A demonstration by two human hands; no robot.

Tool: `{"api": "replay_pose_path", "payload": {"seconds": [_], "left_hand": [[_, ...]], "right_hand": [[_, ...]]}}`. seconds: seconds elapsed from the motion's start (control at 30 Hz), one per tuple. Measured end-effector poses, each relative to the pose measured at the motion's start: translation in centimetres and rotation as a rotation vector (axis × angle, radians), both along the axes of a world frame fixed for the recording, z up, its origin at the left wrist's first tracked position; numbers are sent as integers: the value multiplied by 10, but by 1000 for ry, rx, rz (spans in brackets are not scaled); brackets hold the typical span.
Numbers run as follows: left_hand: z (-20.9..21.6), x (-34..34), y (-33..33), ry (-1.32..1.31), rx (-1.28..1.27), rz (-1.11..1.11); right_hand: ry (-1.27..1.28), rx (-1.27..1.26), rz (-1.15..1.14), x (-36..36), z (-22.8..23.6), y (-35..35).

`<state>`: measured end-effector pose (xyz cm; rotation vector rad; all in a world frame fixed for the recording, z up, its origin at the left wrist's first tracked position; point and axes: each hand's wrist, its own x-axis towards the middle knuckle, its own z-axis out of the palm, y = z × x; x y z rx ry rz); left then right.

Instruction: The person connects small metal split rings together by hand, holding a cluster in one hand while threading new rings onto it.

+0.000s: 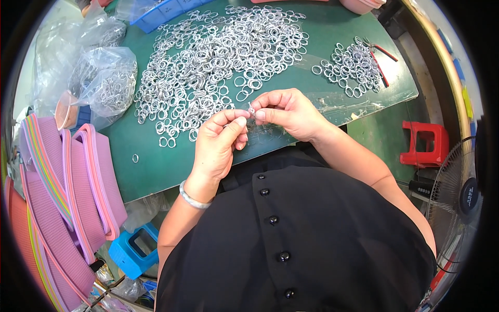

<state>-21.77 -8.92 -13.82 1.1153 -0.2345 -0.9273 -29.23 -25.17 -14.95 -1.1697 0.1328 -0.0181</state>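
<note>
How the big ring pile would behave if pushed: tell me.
The ring pile would probably spread, since its rings look loose. Rings at its edge likely slide rather than roll, as many lie flat. They look metallic, so probably stiff.

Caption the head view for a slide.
Left hand and right hand hold a small silvery piece near piled silvery rings on a green table.

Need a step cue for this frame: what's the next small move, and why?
Probably a slight turn of the small metal piece with the right grip, the left grip steadying it. Both meet at the piece, and it is partly covered, its detail too small to make out, so turning it may expose more. The ring pile can wait.
</note>
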Motion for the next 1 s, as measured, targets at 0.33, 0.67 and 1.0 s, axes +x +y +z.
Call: {"api": "replay_pose_path", "payload": {"seconds": [0.33, 0.67, 1.0], "left_hand": [[0, -3, 0, -148, 13, 19], [-4, -1, -1, -132, 43, 65], [-6, 0, 0, -97, 21, 51]], "right_hand": [[-180, -243, -29, -1, 0, 2], [-139, -141, -82, -2, 6, 8], [-75, -127, -45, -1, 5, 7]]}}
